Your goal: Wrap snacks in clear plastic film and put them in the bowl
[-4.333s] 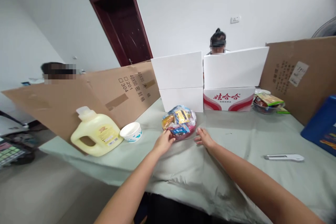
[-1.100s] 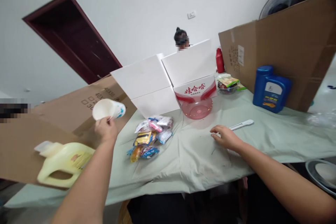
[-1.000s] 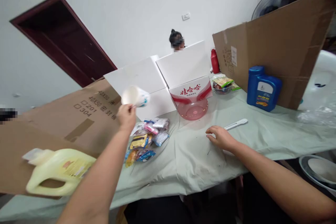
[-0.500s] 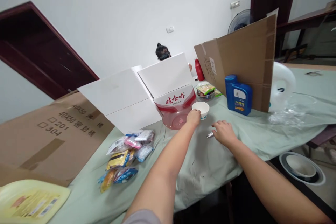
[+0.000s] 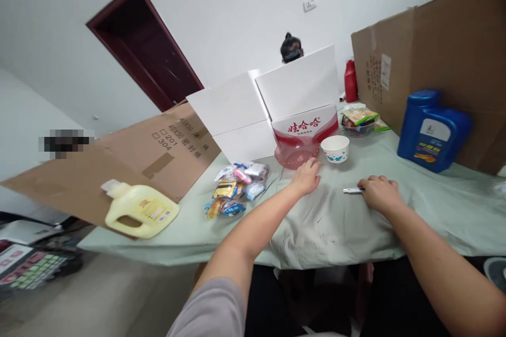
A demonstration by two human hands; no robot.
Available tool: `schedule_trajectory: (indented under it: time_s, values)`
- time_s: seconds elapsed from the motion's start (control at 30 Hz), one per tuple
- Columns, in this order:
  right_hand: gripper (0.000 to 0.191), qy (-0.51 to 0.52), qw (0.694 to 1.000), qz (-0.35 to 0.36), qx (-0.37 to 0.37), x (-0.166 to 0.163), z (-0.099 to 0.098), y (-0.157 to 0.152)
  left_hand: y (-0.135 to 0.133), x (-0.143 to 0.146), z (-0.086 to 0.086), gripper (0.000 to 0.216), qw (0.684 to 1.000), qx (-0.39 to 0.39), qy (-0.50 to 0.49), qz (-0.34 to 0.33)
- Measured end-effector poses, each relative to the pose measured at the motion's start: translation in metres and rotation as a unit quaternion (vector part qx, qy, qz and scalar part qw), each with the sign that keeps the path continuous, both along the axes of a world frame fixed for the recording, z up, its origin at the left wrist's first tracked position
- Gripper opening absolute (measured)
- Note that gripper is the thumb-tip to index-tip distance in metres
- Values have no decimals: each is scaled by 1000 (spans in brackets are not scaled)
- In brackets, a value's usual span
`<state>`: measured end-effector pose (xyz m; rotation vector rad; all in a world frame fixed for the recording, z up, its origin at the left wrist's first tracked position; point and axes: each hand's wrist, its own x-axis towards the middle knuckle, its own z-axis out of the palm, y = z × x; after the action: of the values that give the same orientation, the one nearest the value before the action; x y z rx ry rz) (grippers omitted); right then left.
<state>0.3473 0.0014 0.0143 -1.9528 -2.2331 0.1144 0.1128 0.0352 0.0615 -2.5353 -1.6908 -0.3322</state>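
1. Grip of your left hand (image 5: 306, 175) stands apart and holds nothing, its fingers spread by the translucent pink plastic bowl (image 5: 290, 159) near the middle of the frame; you cannot tell here whether they touch.

2. Your right hand (image 5: 381, 190), right of centre, lies over the slim white utility knife (image 5: 351, 190), one end showing past your fingers; whether that grip is clamped on it or merely covers it, you cannot tell.

3. Just right of the pink bowl, the white paper bowl with blue-green print (image 5: 335, 150) sits upright on the green-covered table (image 5: 336, 226); its flat base probably keeps it steady without you.

4. Left of centre, the shiny multicoloured packets (image 5: 227, 190) lie heaped, clear of both your hands, likely sprawling because no wall contains them.

5. Behind the pink bowl, the red-and-white cardboard box (image 5: 308, 120) seems placed as a divider.
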Motion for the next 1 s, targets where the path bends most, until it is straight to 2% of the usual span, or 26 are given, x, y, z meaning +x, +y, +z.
schedule_trajectory:
  time_s: [0.1,0.2,0.3,0.37,0.47,0.6,0.73,0.8,0.87,0.9,0.93,1.0]
  values:
    - [27,-7,1000,12,0,-9,1,-3,-18,-56,9,47,998,17,-7,62]
    - [27,-7,1000,21,11,-20,3,-6,-23,-127,34,45,981,55,-25,183]
    - [27,-5,999,33,23,-31,4,-8,-27,-194,61,62,957,57,-38,282]
    - [27,-3,999,40,23,-38,5,-9,-31,-228,73,66,948,40,-48,312]
    - [26,4,999,49,15,-45,6,-8,-41,-260,78,49,949,32,-68,307]
    - [27,17,998,62,18,-49,6,-6,-54,-278,82,29,942,90,-98,308]
    - [29,55,996,61,27,-50,7,-6,-68,-284,100,29,916,182,-130,333]
    - [29,99,993,55,32,-52,7,-7,-73,-279,108,33,898,237,-155,336]
    - [29,127,990,48,33,-54,8,-8,-73,-261,107,37,877,290,-229,308]
    - [29,132,990,46,34,-56,9,-8,-73,-247,102,38,867,291,-290,282]
    - [30,134,989,44,34,-57,9,-9,-72,-230,93,39,864,254,-358,247]
    - [31,135,989,42,38,-59,10,-9,-70,-190,64,39,860,85,-460,203]
